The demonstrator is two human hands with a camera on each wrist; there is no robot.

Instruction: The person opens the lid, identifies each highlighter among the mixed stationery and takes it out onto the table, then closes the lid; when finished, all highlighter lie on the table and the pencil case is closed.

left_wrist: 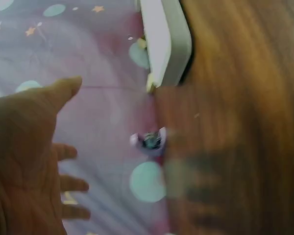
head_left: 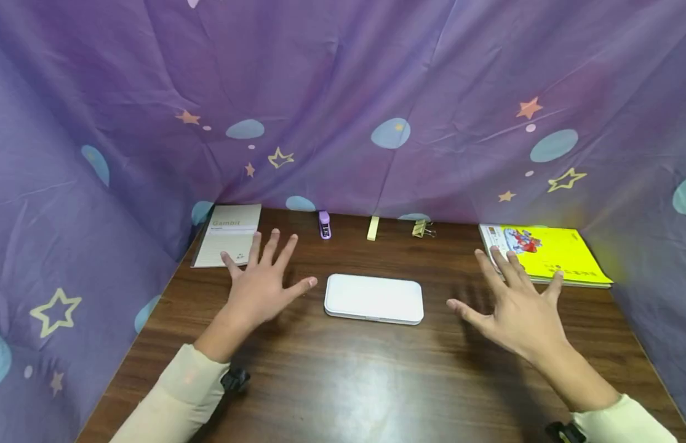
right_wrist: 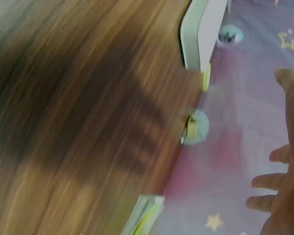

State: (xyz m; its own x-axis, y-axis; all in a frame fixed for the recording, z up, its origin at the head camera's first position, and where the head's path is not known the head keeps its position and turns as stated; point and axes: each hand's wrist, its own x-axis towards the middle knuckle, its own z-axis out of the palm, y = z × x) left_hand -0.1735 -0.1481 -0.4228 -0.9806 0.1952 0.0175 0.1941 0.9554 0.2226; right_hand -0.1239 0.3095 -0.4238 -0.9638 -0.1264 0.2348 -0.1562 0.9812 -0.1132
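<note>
My left hand, fingers spread and palm down, hovers over the table's left side and holds nothing. Its fingertips overlap the corner of a pale notebook in the head view. On the other side my right hand is spread the same way, its fingertips near a yellow-covered book. Between the hands lies a closed white flat case, touched by neither. The left wrist view shows the left hand raised beside the case; the right wrist view shows the right hand likewise.
Along the back edge stand a purple stapler, a small pale yellow block and a gold binder clip. A purple star-patterned cloth hangs behind and at both sides of the brown wooden table.
</note>
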